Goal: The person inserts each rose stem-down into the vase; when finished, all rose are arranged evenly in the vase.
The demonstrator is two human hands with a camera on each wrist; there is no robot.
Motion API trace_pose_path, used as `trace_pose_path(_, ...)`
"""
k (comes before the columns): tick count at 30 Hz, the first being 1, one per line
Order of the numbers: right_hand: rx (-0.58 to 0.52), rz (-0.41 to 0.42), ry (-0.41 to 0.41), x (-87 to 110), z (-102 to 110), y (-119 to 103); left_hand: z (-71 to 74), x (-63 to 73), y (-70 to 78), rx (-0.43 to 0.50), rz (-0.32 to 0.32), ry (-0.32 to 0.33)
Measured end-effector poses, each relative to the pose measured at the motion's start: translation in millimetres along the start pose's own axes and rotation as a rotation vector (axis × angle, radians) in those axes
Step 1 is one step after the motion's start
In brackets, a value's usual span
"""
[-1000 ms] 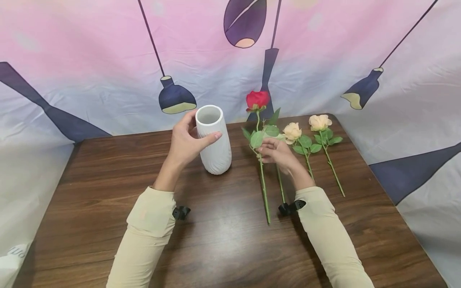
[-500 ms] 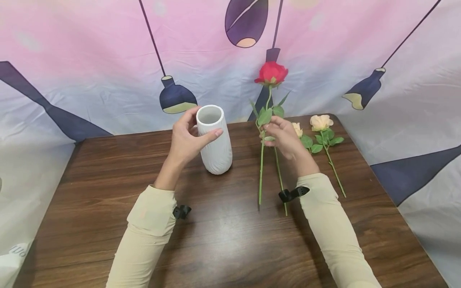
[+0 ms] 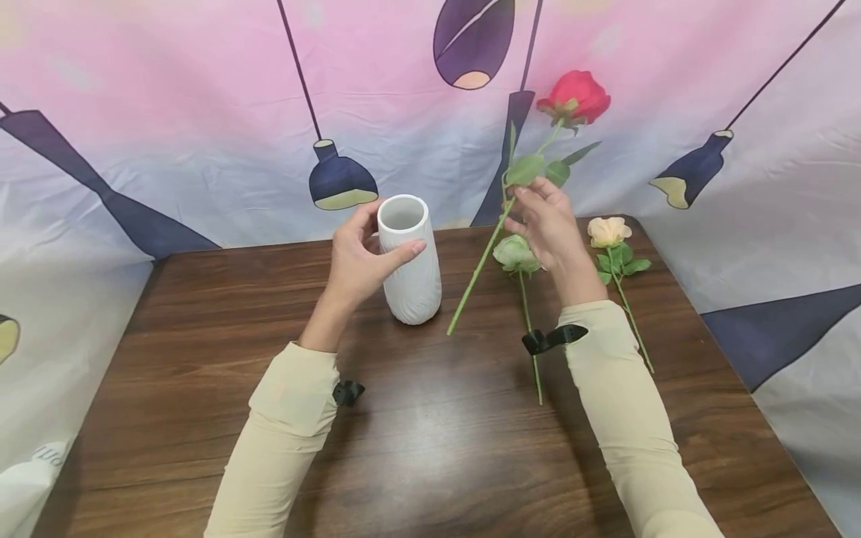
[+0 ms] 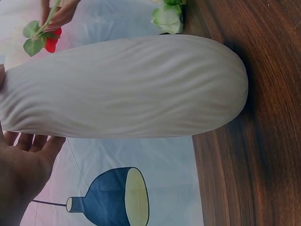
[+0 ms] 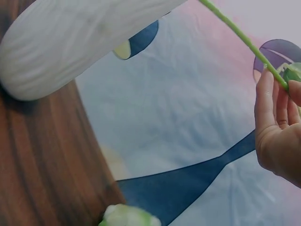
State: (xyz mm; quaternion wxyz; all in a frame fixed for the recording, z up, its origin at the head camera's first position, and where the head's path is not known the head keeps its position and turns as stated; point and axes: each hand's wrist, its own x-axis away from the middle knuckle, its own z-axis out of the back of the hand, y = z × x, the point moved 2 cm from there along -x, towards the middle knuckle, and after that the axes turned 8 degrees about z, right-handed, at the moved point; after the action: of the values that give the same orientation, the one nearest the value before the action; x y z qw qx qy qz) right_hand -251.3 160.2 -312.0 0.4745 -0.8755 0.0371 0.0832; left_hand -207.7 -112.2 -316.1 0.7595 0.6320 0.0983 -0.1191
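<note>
My left hand [image 3: 359, 258] grips the upper part of a white ribbed vase [image 3: 413, 280], thumb across its near side. The vase stands upright on the table with its mouth uncovered. To its right, my right hand [image 3: 553, 228] pinches the stem of a red rose [image 3: 577, 99] just below its leaves. The rose is off the table and tilted, bloom up to the right and stem end down towards the vase, apart from it. In the right wrist view, the green stem [image 5: 235, 33] runs between thumb and fingers; the bloom is out of that view.
A pale green rose [image 3: 516, 254] lies on the brown wooden table [image 3: 417, 463] below my right hand. Farther right lies a cream rose [image 3: 608, 232] near the table's right edge. A patterned cloth [image 3: 222, 149] hangs behind the table.
My right hand has lifted the red rose off the table, raising it and tilting its bloom to the right. Another cream rose is now hidden behind that hand. The left hand still holds the vase.
</note>
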Motion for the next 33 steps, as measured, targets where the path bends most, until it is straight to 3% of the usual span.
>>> trace_pose_path(5, -0.090, 0.063, 0.060, -7.7, -6.5, -14.3, -4.0, -1.1, 1.0, -0.007, 0.001, -0.013)
trace_pose_path(11, -0.116, 0.118, 0.106, -16.0, -19.3, -31.1, -6.0, -1.6, 2.2, -0.015, 0.010, -0.013)
trace_pose_path(21, -0.226, 0.184, 0.075, -32.0, -44.9, -45.2, -1.8, -0.8, -0.2, -0.001, 0.019, -0.013)
trace_pose_path(33, -0.265, 0.297, 0.131, -48.8, -65.7, -61.2, 1.7, 0.2, 0.9, -0.026, 0.040, -0.018)
